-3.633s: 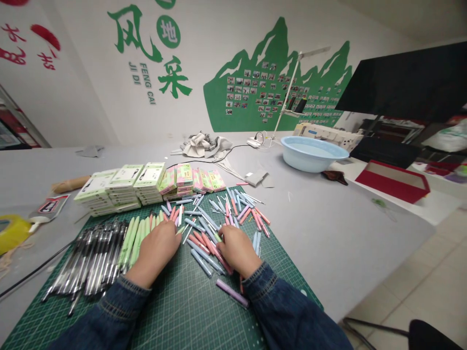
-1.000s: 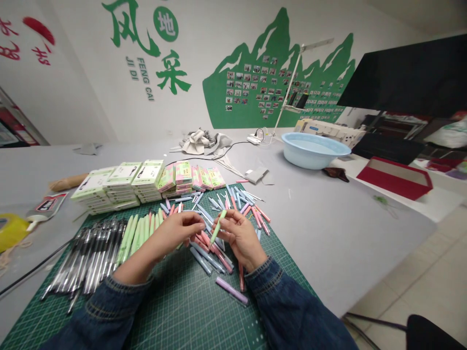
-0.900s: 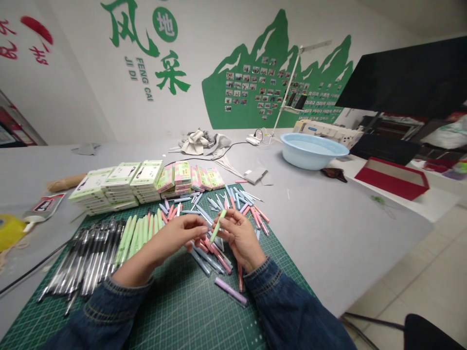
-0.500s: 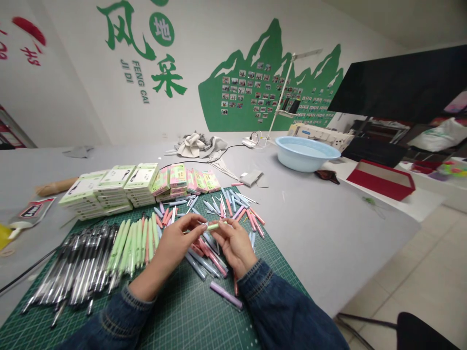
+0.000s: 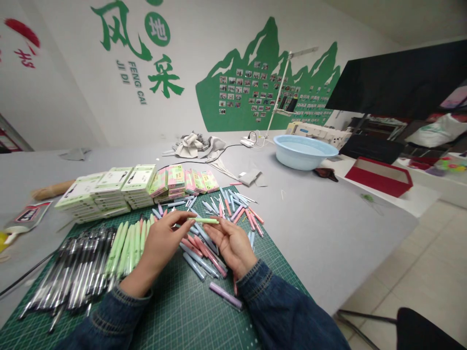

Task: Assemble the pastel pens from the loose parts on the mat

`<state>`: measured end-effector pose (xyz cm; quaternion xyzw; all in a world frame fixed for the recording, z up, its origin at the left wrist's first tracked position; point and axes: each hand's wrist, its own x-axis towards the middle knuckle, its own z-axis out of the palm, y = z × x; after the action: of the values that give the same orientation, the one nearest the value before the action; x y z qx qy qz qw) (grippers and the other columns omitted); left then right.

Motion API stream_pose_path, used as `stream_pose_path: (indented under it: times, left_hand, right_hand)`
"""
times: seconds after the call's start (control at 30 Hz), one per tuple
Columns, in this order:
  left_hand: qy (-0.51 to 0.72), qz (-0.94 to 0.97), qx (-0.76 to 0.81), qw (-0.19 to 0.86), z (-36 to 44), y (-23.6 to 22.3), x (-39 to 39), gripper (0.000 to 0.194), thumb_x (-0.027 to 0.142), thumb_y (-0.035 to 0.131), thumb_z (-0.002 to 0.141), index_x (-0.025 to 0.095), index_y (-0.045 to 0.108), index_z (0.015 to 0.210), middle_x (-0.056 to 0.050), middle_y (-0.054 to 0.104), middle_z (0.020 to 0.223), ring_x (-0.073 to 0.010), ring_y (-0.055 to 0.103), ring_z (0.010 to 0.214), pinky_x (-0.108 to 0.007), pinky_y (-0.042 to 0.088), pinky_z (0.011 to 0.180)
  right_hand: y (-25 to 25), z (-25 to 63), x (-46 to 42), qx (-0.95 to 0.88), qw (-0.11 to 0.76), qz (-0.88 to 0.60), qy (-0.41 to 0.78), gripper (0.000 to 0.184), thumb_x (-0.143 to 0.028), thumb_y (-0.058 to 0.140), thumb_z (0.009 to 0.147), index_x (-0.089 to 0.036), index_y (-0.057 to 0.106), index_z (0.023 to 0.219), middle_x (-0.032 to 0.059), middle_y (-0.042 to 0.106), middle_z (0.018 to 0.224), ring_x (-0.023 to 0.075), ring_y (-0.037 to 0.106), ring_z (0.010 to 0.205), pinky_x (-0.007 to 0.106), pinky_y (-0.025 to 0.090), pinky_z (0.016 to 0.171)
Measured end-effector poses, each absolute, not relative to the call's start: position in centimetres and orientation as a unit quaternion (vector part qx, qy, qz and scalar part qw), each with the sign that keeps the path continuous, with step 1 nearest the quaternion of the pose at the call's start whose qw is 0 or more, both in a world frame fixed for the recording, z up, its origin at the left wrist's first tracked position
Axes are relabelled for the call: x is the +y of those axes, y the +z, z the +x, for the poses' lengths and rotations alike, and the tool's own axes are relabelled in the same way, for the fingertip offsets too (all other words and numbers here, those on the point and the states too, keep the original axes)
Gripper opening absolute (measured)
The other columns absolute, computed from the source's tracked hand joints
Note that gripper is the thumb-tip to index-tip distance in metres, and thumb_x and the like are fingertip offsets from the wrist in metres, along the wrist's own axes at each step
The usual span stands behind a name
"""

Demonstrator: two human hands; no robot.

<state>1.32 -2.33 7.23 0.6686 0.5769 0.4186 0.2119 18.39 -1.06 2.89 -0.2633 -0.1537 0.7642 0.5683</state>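
A light green pen is held level above the green cutting mat. My left hand pinches its left end between thumb and fingers. My right hand is closed on the right end, palm partly turned up. Beneath and around the hands lie loose pens and barrels in blue, pink and purple. A row of light green pens is beside my left wrist, partly hidden by it. A purple barrel rests alone near my right cuff.
Clear pens with black parts lie in rows at left. Stacked white-green boxes and pink-green boxes stand behind the mat. Farther back are cloth scraps and a blue basin. A black cable crosses the left side.
My left hand has shifted left and slightly up, away from my right hand. More of the green pen now shows between them. The view has turned slightly.
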Motion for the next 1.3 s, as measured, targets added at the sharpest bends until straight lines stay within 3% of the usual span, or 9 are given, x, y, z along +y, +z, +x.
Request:
stream_pose_path:
  times: [0.2,0.4,0.6,0.73,1.07,1.17,1.3]
  left_hand:
    - [0.421,0.626,0.596,0.275,0.4,7.8,-2.0,0.03,0.042,0.059,0.08,0.019,0.07,0.095,-0.002,0.07,0.081,-0.0158,0.06,0.062,-0.027,0.045,0.063]
    - [0.425,0.623,0.588,0.291,0.2,7.8,-1.8,0.033,0.044,0.059,0.08,0.019,0.069,0.097,0.0,0.065,0.07,-0.016,0.056,0.061,-0.027,0.043,0.061]
    - [0.399,0.715,0.547,0.174,0.7,9.4,-2.2,0.025,0.04,0.054,0.085,0.021,0.069,0.093,-0.004,0.067,0.096,-0.0182,0.059,0.081,-0.026,0.043,0.066]
    - [0.392,0.748,0.522,0.121,1.3,10.7,-2.6,0.022,0.037,0.054,0.086,0.022,0.068,0.094,-0.003,0.065,0.091,-0.017,0.058,0.077,-0.026,0.043,0.066]
    - [0.529,0.573,0.604,0.162,-1.1,9.6,-2.1,0.032,0.045,0.054,0.082,0.021,0.064,0.1,-0.003,0.068,0.094,-0.0198,0.062,0.082,-0.028,0.046,0.073]
    - [0.416,0.588,0.667,0.191,-2.6,7.3,-0.9,0.035,0.048,0.055,0.078,0.019,0.067,0.093,-0.003,0.07,0.086,-0.0228,0.063,0.08,-0.031,0.047,0.071]
    - [0.246,0.702,0.628,0.228,-3.1,4.5,0.3,0.028,0.044,0.052,0.079,0.022,0.07,0.085,-0.004,0.072,0.091,-0.0258,0.063,0.09,-0.036,0.046,0.083]
  right_hand:
    - [3.1,18.4,-1.1,-0.162,0.551,-0.276,0.77,0.019,-0.004,0.046,0.087,-0.002,0.065,0.091,0.0191,0.073,0.092,0.0229,0.072,0.086,0.033,0.055,0.089]
    - [3.3,18.3,-1.4,-0.185,0.538,-0.29,0.77,0.017,-0.002,0.049,0.085,-0.003,0.065,0.093,0.0186,0.073,0.089,0.0214,0.073,0.08,0.027,0.058,0.077]
    - [3.1,17.8,-1.7,-0.145,0.485,-0.285,0.814,0.013,-0.002,0.05,0.086,-0.003,0.063,0.09,0.016,0.072,0.075,0.0179,0.073,0.07,0.023,0.059,0.067]
    - [2.8,17.7,-1.6,-0.118,0.473,-0.245,0.838,0.013,0.0,0.05,0.086,-0.004,0.062,0.089,0.0134,0.071,0.073,0.015,0.071,0.069,0.019,0.058,0.066]
    - [2.8,18.0,-1.3,-0.123,0.497,-0.244,0.824,0.014,0.0,0.052,0.083,-0.004,0.066,0.087,0.0124,0.071,0.072,0.0142,0.07,0.068,0.019,0.057,0.065]
    - [3.0,18.1,-1.4,-0.149,0.53,-0.272,0.789,0.01,-0.003,0.058,0.081,-0.005,0.067,0.085,0.0111,0.071,0.072,0.0123,0.068,0.062,0.019,0.057,0.062]
    - [3.1,18.1,-1.5,-0.194,0.554,-0.291,0.755,0.01,-0.009,0.069,0.073,-0.008,0.068,0.084,0.0093,0.072,0.072,0.0115,0.067,0.06,0.017,0.056,0.06]
